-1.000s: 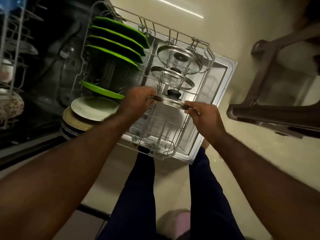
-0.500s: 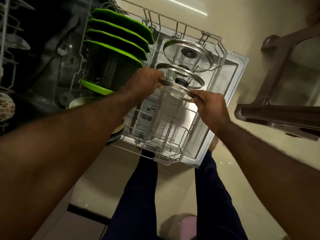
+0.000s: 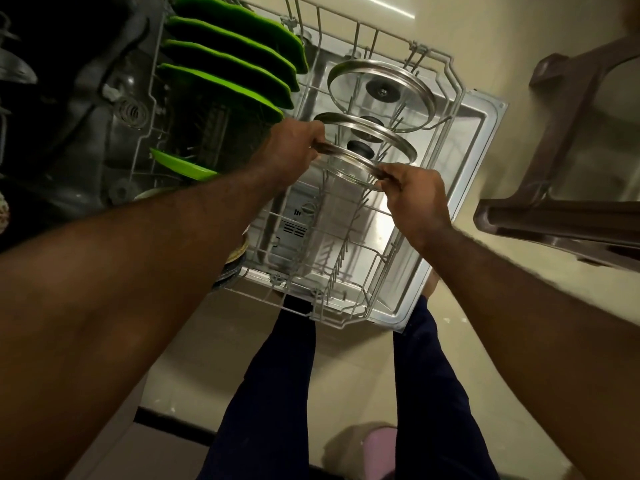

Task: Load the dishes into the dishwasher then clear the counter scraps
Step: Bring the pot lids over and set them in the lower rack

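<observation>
Loading stage. Lower rack (image 3: 454, 69) drawn out over the open dishwasher door (image 3: 460, 188), viewed from above.

- Grip: left hand (image 3: 294, 150) curled round the left rim of a glass lid (image 3: 349, 168), right hand (image 3: 415, 199) pinching the opposite rim. Held by both, black knob facing the rack's back, tilted near upright.
- Lid position: mid-rack, low among the tines, just in front of the second lid (image 3: 367, 131). Cannot tell whether seated in a slot or hanging just above one.
- Already racked: second lid and a larger lid (image 3: 381, 95) behind it, both on edge toward the rack's back right. Four green plates (image 3: 235, 57) in a row along the rack's back left, with a fifth green plate (image 3: 183, 166) apart from them, nearer the front.
- Front half of the rack: bare tines on the right side.
- Off the rack's front-left corner: edges of stacked plates (image 3: 235, 258), mostly hidden under the left forearm. Not clear whether waiting to be loaded.

Judgement: dish loading well under way, not finished. Likely next: settling this lid, letting go, then the hidden stack if it counts as dirty.

Counter and scraps out of view, so that half of the job cannot be assessed, presumably not yet begun.
</observation>
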